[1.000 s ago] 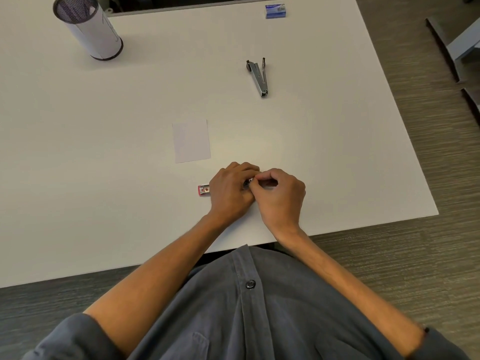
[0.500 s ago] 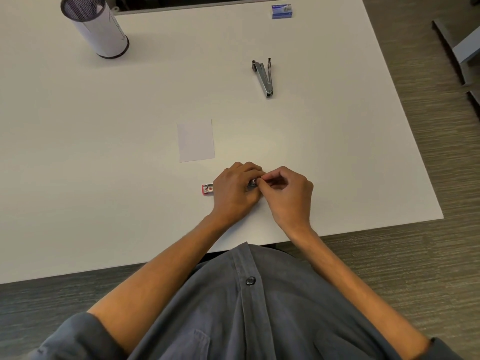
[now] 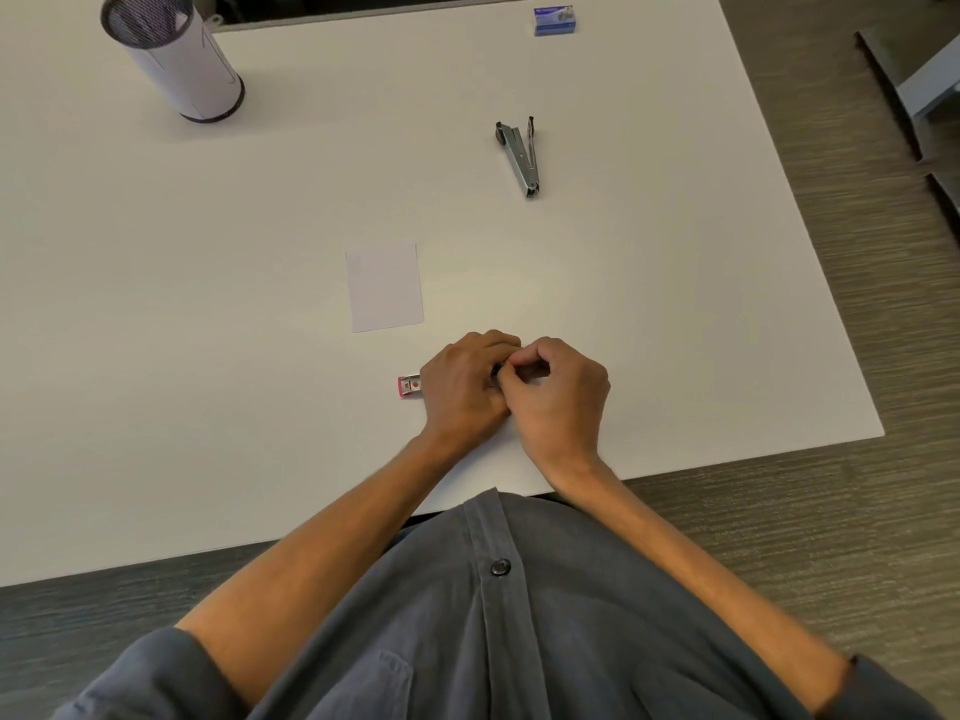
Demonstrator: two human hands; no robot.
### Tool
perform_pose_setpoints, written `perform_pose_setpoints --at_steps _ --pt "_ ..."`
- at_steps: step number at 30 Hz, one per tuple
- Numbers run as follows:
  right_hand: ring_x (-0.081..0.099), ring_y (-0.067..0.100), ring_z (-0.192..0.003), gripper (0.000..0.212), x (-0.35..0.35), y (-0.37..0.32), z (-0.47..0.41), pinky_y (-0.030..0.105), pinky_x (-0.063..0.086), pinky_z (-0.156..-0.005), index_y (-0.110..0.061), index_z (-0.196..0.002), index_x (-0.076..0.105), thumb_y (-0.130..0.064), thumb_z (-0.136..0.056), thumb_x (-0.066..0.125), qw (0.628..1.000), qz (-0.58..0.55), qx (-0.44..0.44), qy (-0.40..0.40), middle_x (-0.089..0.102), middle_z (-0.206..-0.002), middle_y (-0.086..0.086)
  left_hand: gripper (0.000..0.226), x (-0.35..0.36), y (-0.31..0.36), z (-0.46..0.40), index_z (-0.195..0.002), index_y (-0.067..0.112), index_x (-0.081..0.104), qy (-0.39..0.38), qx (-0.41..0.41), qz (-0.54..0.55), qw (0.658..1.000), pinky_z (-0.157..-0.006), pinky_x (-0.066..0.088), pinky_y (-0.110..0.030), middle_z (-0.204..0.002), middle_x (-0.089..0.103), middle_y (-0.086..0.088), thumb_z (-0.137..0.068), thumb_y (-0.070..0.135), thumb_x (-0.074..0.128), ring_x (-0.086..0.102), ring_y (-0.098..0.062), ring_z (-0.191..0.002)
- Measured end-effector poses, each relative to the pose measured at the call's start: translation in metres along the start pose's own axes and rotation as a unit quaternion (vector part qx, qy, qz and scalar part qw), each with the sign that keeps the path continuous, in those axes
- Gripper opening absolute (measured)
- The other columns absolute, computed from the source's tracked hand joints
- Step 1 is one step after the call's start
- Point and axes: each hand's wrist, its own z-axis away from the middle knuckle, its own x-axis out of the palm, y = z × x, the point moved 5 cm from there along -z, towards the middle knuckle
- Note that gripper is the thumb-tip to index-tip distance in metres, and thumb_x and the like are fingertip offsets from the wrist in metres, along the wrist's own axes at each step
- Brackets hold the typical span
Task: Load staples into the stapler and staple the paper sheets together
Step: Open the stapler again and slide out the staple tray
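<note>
Near the table's (image 3: 156,356) front edge, my left hand (image 3: 462,392) curls around a small pink stapler (image 3: 409,385). My right hand (image 3: 561,402) pinches its right end. Paper sheets (image 3: 385,286) lie just beyond; a metal stapler (image 3: 521,154) farther right.

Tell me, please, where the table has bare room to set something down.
Free: the wide left stretch between mesh cup and paper; also right of the metal stapler. Crowded: the near edge, where both hands work the pink stapler.
</note>
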Motion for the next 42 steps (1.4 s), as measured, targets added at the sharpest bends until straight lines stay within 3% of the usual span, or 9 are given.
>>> perform_pose_setpoints --at_steps 4,9,12,24,27,29,31,33,42 --pt "0.066 0.01 -0.067 0.007 0.001 0.0 0.0 0.039 0.057 -0.074 -0.011 -0.078 0.073 -0.005 -0.077 0.076 1.0 -0.013 0.01 -0.007 0.071 -0.072 -0.003 0.018 0.0 -0.001 0.0 -0.084 0.022 0.075 0.001 -0.002 0.0 1.0 -0.057 0.039 -0.024 -0.086 0.074 0.012 -0.075 0.019 0.06 0.066 -0.015 -0.074" --pt "0.066 0.004 -0.067 0.011 -0.003 0.013 -0.006 0.02 0.056 -0.066 -0.013 -0.086 0.071 -0.013 -0.079 0.079 0.997 -0.051 0.048 -0.023 0.068 -0.072 -0.011 0.023 0.003 -0.002 0.0 -0.089 0.018 0.077 -0.014 0.008 -0.01 1.0 -0.058 0.048 -0.028 -0.093 0.074 0.007 -0.071 0.008 0.067 0.068 -0.018 -0.079" --pt "0.065 0.002 -0.069 0.011 -0.007 0.022 -0.006 0.011 0.051 -0.063 -0.016 -0.084 0.07 -0.019 -0.08 0.08 0.998 -0.034 0.048 -0.032 0.066 -0.07 -0.016 0.024 -0.001 0.0 0.0 -0.091 0.019 0.077 -0.005 0.018 -0.006 1.0 -0.059 0.05 -0.03 -0.094 0.074 0.006 -0.073 0.014 0.063 0.068 -0.017 -0.081" --pt "0.064 0.008 -0.067 0.005 -0.007 0.026 -0.006 0.023 0.054 -0.065 -0.013 -0.08 0.075 -0.016 -0.08 0.078 0.999 -0.036 0.037 -0.017 0.069 -0.071 -0.005 0.019 -0.001 0.0 0.001 -0.091 0.019 0.077 -0.001 0.013 -0.013 1.0 -0.06 0.044 -0.026 -0.094 0.074 0.006 -0.077 0.021 0.063 0.068 -0.018 -0.081" --pt "0.063 0.008 -0.066 0.003 -0.003 0.021 -0.006 0.018 0.051 -0.063 -0.011 -0.078 0.074 -0.012 -0.077 0.077 0.998 -0.046 0.028 -0.017 0.068 -0.069 -0.006 0.016 0.0 0.001 0.001 -0.09 0.018 0.077 -0.002 0.012 -0.011 1.0 -0.059 0.047 -0.03 -0.093 0.074 0.005 -0.077 0.016 0.068 0.068 -0.02 -0.08" --pt "0.062 0.009 -0.063 0.003 0.001 0.019 -0.004 0.013 0.049 -0.07 -0.011 -0.075 0.073 -0.011 -0.076 0.076 0.998 -0.054 0.032 -0.021 0.067 -0.066 -0.007 0.013 0.001 0.0 0.0 -0.088 0.018 0.077 -0.004 0.014 -0.008 1.0 -0.059 0.046 -0.03 -0.092 0.074 0.005 -0.078 0.017 0.07 0.068 -0.02 -0.079" --pt "0.06 0.009 -0.058 0.007 0.006 0.013 0.0 0.0 0.035 -0.088 -0.012 -0.072 0.071 -0.01 -0.075 0.077 0.998 -0.047 0.019 -0.025 0.067 -0.064 -0.006 0.01 0.0 0.0 0.0 -0.085 0.018 0.076 -0.006 0.017 -0.005 1.0 -0.058 0.044 -0.029 -0.09 0.073 0.005 -0.079 0.022 0.068 0.067 -0.021 -0.077" --pt "0.059 0.008 -0.056 0.01 0.009 0.008 0.003 -0.01 0.023 -0.085 -0.011 -0.071 0.07 -0.006 -0.074 0.078 0.999 -0.036 -0.004 -0.017 0.067 -0.064 -0.003 0.008 0.0 -0.001 0.0 -0.083 0.017 0.075 -0.007 0.017 -0.002 1.0 -0.058 0.042 -0.029 -0.088 0.073 0.005 -0.078 0.021 0.069 0.067 -0.022 -0.076" --pt "0.054 -0.003 -0.063 0.009 0.011 0.007 0.002 -0.011 0.023 -0.084 -0.011 -0.079 0.072 -0.004 -0.077 0.077 0.995 -0.017 -0.082 -0.054 0.068 -0.074 -0.002 0.015 -0.003 0.0 0.001 -0.084 0.016 0.075 -0.004 0.018 0.011 1.0 -0.056 0.044 -0.029 -0.088 0.073 0.004 -0.074 0.017 0.065 0.067 -0.021 -0.074"
